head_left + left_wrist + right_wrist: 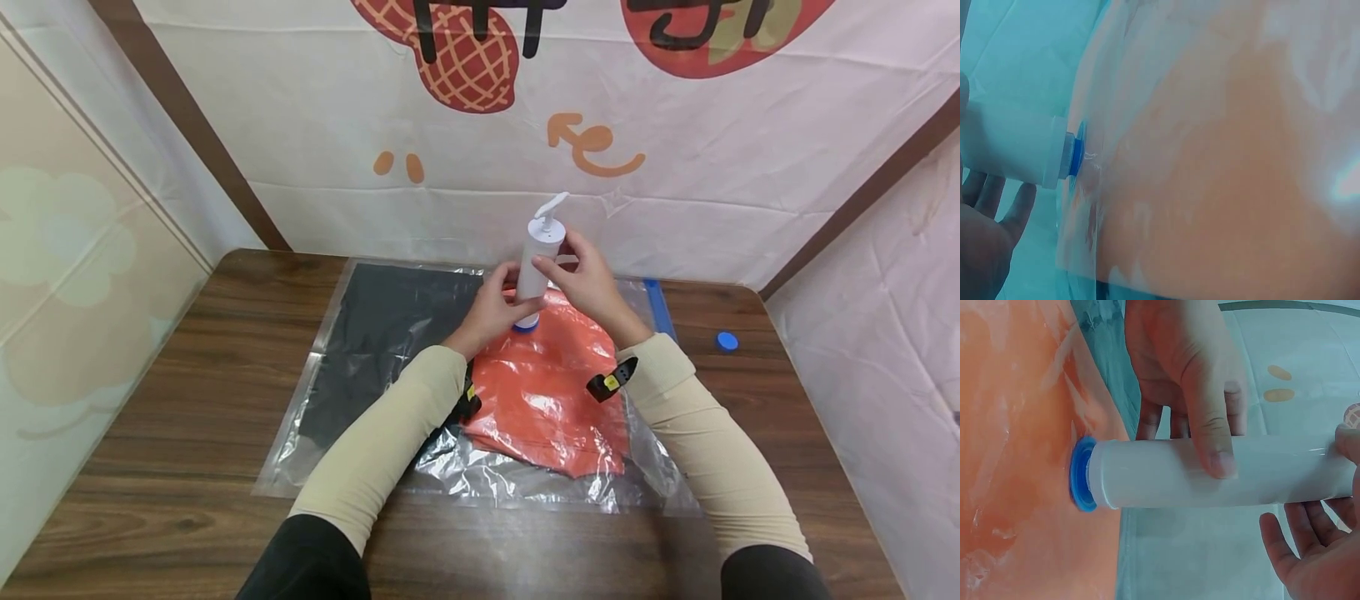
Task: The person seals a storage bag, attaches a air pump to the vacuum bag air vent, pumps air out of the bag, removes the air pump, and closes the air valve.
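A white cylindrical hand pump (534,271) stands slightly tilted, a white handle (551,206) sticking out of its top. Its lower end sits on the blue valve (1080,475) of a clear plastic storage bag (450,490). Low on the barrel, my left hand (491,312) grips it, the thumb lying across the front in the right wrist view. My right hand (594,289) holds the barrel just below the top, thumb on the near side. Through the film show an orange folded item (558,387) under the pump and a dark one (390,333) to the left.
A small round blue cap (726,341) lies on the brown wooden table (172,400), right of the bag. The bag has a blue strip (660,310) along its right edge. A printed white cloth (322,125) hangs behind the table, with more fabric at both sides.
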The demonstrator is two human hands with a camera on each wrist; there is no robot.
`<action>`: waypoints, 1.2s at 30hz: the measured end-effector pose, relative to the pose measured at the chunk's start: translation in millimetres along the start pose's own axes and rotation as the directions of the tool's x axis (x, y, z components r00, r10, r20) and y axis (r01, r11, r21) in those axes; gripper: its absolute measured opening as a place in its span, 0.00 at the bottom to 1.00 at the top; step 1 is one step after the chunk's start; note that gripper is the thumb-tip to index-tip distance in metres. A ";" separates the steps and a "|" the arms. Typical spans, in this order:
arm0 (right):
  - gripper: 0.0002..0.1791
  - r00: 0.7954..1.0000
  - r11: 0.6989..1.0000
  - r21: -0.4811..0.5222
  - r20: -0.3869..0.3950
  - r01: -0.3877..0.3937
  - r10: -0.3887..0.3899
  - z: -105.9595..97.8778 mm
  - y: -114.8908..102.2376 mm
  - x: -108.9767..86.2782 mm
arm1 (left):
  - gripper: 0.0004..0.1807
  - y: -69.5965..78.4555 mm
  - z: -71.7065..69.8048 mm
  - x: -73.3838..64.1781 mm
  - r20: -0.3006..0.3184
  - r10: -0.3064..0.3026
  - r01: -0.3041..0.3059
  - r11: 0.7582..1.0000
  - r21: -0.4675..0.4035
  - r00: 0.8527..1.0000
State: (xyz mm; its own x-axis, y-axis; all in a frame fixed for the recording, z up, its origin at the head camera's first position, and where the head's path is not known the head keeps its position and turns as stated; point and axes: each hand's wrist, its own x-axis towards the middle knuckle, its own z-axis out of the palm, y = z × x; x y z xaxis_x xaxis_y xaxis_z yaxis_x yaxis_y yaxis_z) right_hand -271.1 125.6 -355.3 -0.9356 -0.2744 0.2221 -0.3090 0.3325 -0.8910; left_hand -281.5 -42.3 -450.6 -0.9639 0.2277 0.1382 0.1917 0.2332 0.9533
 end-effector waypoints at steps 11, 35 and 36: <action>0.32 0.998 0.996 0.070 -0.006 0.056 -0.055 -2.2 22.9 5.4 | 0.29 -1.7 0.1 2.4 0.024 0.034 -0.035 0.999 0.012 0.999; 0.31 1.000 1.000 0.003 -0.008 -0.012 0.012 3.5 -2.4 1.2 | 0.29 -2.1 -0.7 2.3 0.032 0.030 -0.030 0.999 0.012 0.999; 0.32 1.000 1.000 -0.001 -0.002 -0.022 0.022 2.3 1.7 3.0 | 0.29 -2.0 -1.2 2.2 0.036 0.033 -0.034 0.999 0.019 0.999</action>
State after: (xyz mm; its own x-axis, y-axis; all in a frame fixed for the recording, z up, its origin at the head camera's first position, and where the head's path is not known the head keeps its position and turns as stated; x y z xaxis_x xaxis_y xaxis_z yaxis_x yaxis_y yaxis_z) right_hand -274.0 123.3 -357.1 -0.9425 -0.2653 0.2032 -0.2885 0.3393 -0.8954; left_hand -284.2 -43.5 -451.9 -0.9497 0.2695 0.1597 0.2276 0.2433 0.9429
